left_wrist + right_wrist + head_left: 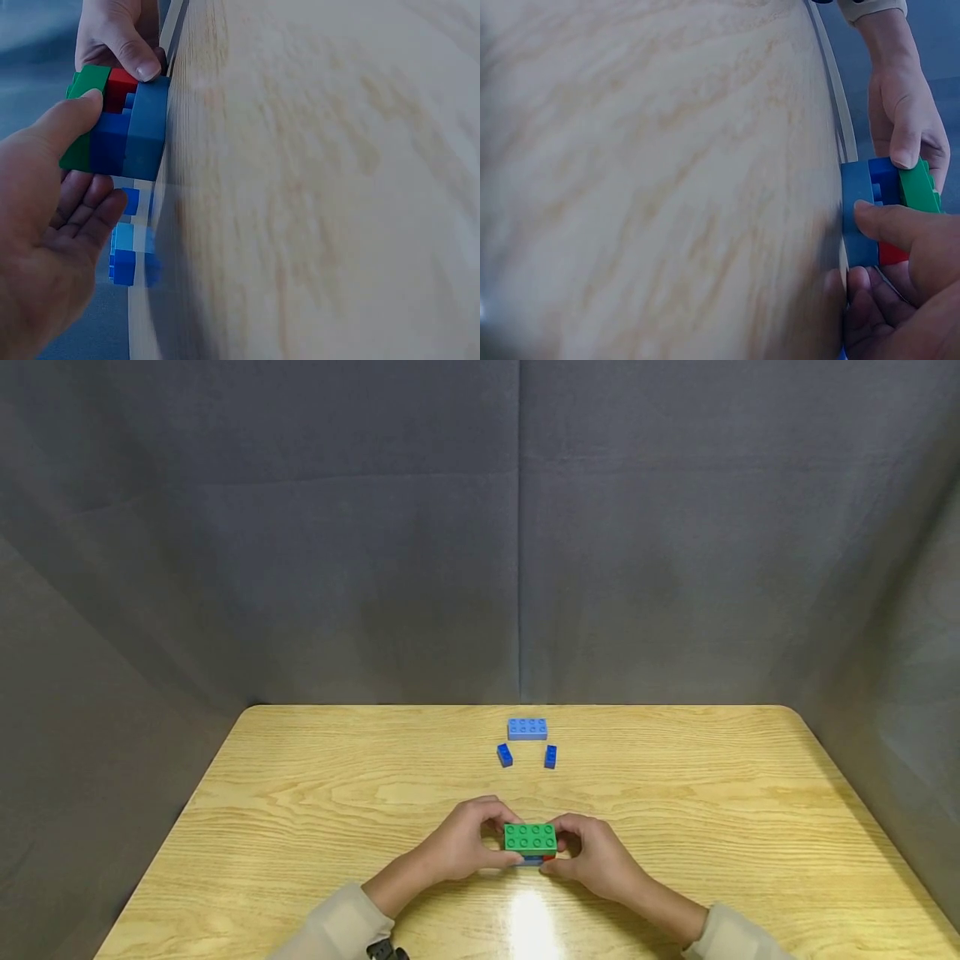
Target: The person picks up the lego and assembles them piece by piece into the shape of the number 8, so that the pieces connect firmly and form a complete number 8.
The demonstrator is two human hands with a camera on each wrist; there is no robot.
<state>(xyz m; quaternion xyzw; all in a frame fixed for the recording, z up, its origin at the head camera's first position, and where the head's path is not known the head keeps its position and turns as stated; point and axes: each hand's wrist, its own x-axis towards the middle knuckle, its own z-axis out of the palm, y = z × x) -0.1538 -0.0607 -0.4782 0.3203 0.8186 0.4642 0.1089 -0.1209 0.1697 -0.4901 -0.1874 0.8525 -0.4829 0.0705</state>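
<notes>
Between the two hands stands a small stack of toy building bricks on the table. On top lies a green eight-stud brick (530, 837). Under it, a red brick (120, 88) and a dark blue brick (109, 144) sit side by side with a gap, on a long blue base brick (147, 127). My left hand (463, 841) pinches the green brick at the stack's left end, thumb on its near side. From the right end, my right hand (596, 860) grips the base brick, its thumb pressed on the near face.
Farther back on the wooden table (337, 793) lies a light blue eight-stud brick (527, 730). Two small dark blue bricks, a left one (505, 755) and a right one (551, 757), lie just in front of it. A grey curtain (375, 568) hangs behind the table.
</notes>
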